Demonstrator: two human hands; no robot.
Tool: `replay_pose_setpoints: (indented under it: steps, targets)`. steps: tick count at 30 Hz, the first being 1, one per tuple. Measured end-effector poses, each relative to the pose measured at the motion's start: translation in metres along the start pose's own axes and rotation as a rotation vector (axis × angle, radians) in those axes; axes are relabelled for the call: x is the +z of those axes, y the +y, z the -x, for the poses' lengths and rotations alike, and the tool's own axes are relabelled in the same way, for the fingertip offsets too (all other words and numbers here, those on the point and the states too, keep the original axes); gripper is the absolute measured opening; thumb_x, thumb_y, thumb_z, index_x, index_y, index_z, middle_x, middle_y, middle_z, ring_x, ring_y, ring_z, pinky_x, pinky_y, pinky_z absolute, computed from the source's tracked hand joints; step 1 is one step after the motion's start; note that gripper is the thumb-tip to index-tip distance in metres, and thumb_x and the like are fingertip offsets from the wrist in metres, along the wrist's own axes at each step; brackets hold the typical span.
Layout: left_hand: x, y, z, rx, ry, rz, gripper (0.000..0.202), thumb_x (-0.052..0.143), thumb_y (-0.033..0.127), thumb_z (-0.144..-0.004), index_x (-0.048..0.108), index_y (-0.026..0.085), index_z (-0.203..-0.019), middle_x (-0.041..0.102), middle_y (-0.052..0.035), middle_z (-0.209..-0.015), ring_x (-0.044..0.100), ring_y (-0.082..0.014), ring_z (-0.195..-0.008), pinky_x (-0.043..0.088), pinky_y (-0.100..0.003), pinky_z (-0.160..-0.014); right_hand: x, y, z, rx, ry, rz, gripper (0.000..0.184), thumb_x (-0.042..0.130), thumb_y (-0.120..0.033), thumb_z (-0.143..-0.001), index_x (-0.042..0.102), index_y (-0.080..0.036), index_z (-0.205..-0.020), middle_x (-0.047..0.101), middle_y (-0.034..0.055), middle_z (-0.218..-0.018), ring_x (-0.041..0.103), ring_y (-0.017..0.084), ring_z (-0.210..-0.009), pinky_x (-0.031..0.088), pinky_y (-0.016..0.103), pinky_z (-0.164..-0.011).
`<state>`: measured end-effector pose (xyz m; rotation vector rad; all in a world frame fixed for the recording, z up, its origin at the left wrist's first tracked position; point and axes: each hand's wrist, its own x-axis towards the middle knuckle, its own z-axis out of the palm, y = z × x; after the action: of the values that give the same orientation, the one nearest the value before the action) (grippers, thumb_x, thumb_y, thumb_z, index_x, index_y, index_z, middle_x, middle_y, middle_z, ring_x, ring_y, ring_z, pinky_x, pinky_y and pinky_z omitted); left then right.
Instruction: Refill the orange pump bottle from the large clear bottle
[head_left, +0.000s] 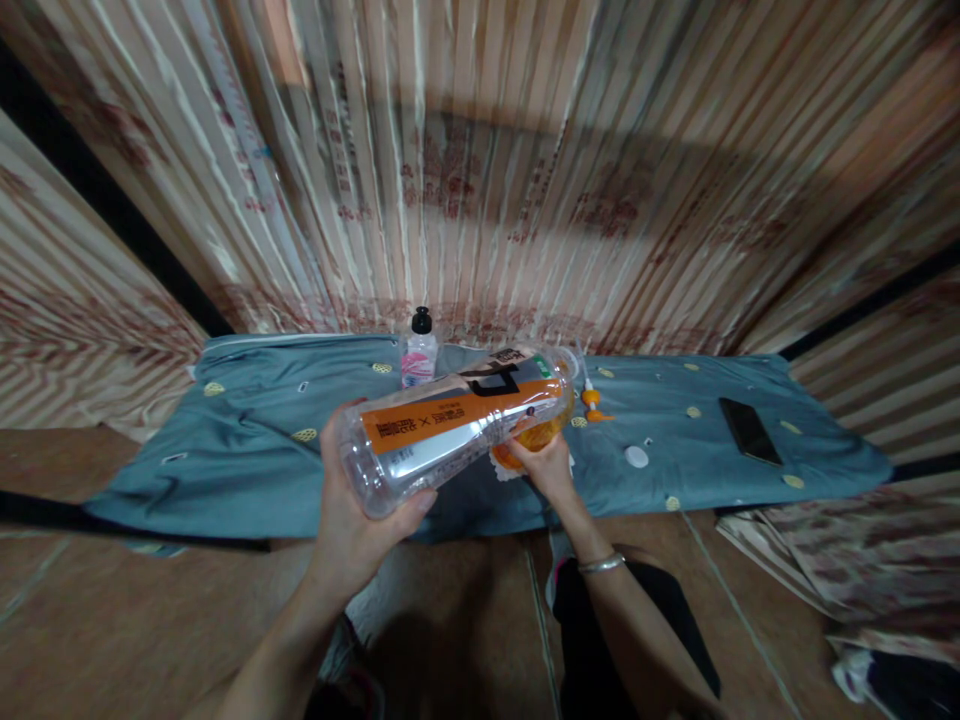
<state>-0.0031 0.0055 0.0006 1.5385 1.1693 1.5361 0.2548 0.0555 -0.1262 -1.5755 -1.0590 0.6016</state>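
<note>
Head view: one big bottle (457, 425) held tilted

Your left hand (352, 500) clasps its base above the cloth (247, 440). Your right hand (547, 468) grips one orange container (529, 442) under its neck. One small bottle (418, 350) stands behind, and one phone (750, 430) lies to the right.

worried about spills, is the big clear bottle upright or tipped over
Tipped. The big clear bottle lies almost sideways in the air, left hand at its base, right hand under its neck end.
</note>
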Motion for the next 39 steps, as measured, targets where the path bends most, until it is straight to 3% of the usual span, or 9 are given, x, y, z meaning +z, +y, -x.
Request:
replay_pose_setpoints:
  steps: [15,26,33,39]
  targets:
    - [-0.0006,0.004,-0.0008,-0.031,-0.006,0.012,0.086,0.087,0.056,-0.062,0.043,0.024,-0.129,0.068,-0.0105,-0.119,0.071,-0.0333,-0.111,0.059,-0.052,-0.099,-0.0007,-0.0056,0.0013,0.007,0.002,-0.027,0.061,0.089,-0.051,-0.054,0.067,-0.02,-0.102,0.08,0.0093,-0.099,0.077,0.031,-0.093,0.063,0.044,-0.087]
    - [0.0028,0.0086,-0.0016,-0.008,0.033,0.04,0.082,0.088,0.046,-0.06,0.045,0.022,-0.125,0.07,-0.0109,-0.115,0.074,-0.0338,-0.105,0.062,-0.05,-0.093,-0.0003,-0.0034,0.0001,0.017,-0.01,-0.033,0.061,0.089,-0.05,-0.054,0.067,-0.02,-0.102,0.08,0.0094,-0.101,0.077,0.032,-0.095,0.062,0.045,-0.088]
    - [-0.0003,0.0095,0.0011,-0.128,-0.032,0.143,0.091,0.091,0.036,-0.057,0.04,0.026,-0.132,0.069,-0.0104,-0.121,0.072,-0.0374,-0.114,0.061,-0.055,-0.097,-0.0001,-0.0068,0.0014,0.006,-0.026,-0.075,0.058,0.089,-0.049,-0.055,0.068,-0.021,-0.102,0.081,0.0091,-0.099,0.078,0.031,-0.093,0.063,0.044,-0.086]
    - [0.0011,0.0059,0.0034,-0.18,-0.02,0.227,0.103,0.096,0.038,-0.051,0.04,0.028,-0.138,0.068,-0.0116,-0.124,0.07,-0.0398,-0.119,0.061,-0.058,-0.098,0.0002,-0.0009,0.0004,0.011,-0.019,-0.038,0.062,0.09,-0.05,-0.056,0.067,-0.02,-0.105,0.08,0.01,-0.102,0.077,0.032,-0.096,0.062,0.046,-0.091]
